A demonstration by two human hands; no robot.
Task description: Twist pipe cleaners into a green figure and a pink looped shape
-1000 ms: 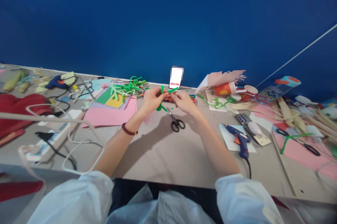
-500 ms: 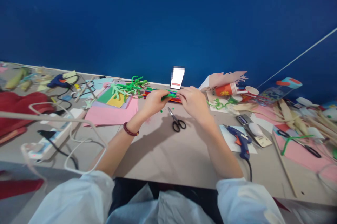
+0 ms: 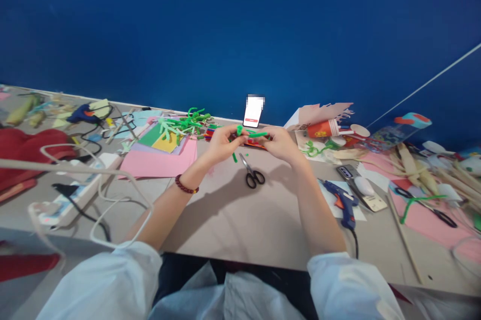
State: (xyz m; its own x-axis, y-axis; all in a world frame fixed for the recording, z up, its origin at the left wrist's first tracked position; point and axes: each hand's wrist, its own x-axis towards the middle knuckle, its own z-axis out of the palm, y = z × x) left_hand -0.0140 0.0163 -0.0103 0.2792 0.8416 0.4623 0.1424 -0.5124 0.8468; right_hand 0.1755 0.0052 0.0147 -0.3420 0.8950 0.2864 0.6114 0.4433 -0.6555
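Between both hands is a fuzzy green pipe cleaner (image 3: 258, 134), bent, with one end sticking out below my left hand. Pinched fingers of my left hand (image 3: 224, 143) grip it on one side. My right hand (image 3: 280, 144) pinches its other end, thumb and fingers together. Scissors (image 3: 253, 174) with black handles lie on the table just below the hands, blades pointing away. Behind the fingers, partly hidden, is a bundle of coloured pipe cleaners (image 3: 211, 132). More green pipe cleaners (image 3: 191, 120), twisted into branching shapes, lie to the left.
A lit phone (image 3: 253, 111) leans against the blue wall. Pink paper (image 3: 158, 164) and a white power strip (image 3: 80, 192) are on the left. On the right lie a blue glue gun (image 3: 343, 202), a red paper cup (image 3: 322, 128), a wooden stick (image 3: 405, 240) and a second phone (image 3: 347, 174).
My hands have turned and the fingers lifted slightly, so more of the green pipe cleaner shows between them. The scissors stay where they were.
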